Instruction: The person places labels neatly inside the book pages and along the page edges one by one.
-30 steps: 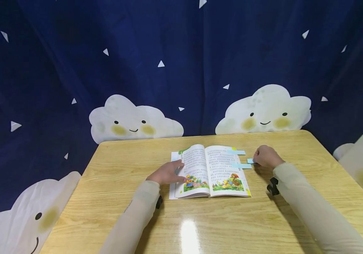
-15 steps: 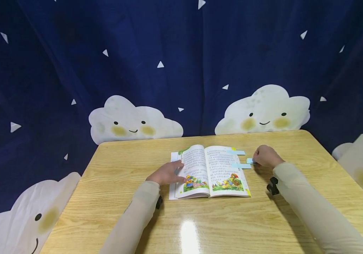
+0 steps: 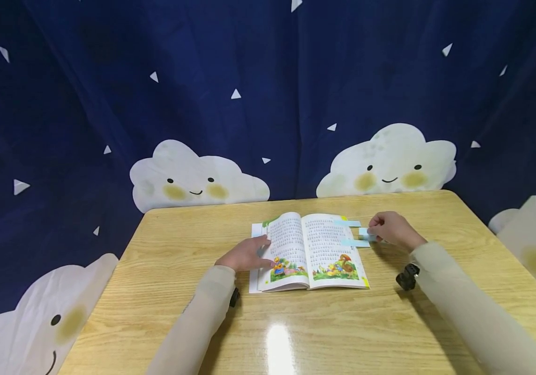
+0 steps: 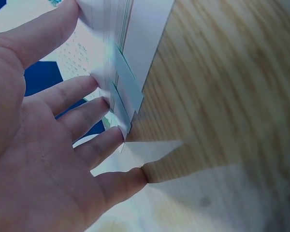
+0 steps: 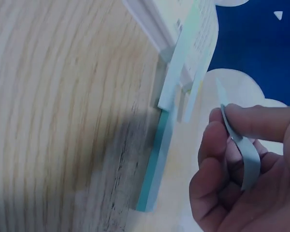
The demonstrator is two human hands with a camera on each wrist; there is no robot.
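An open picture book lies on the table, printed text above coloured animal drawings. My left hand rests at its left edge, fingers spread; in the left wrist view the thumb and several fingertips touch the pages. To the right of the book, my right hand pinches a pale blue paper strip between thumb and forefinger, its lower part bending into the palm. Two similar strips, an upper one and a lower one, stick out past the right page. Below the right hand lies a small stack of blue strips.
More blue strips stick out from the page edges on the book's left side. The wooden table reaches back to a dark blue curtain with cloud and triangle prints. A black wrist camera hangs below the right sleeve.
My right hand has shifted slightly left toward the book, and its fingers have come up with a strip, which shows more now. The left hand and the book stay in place.
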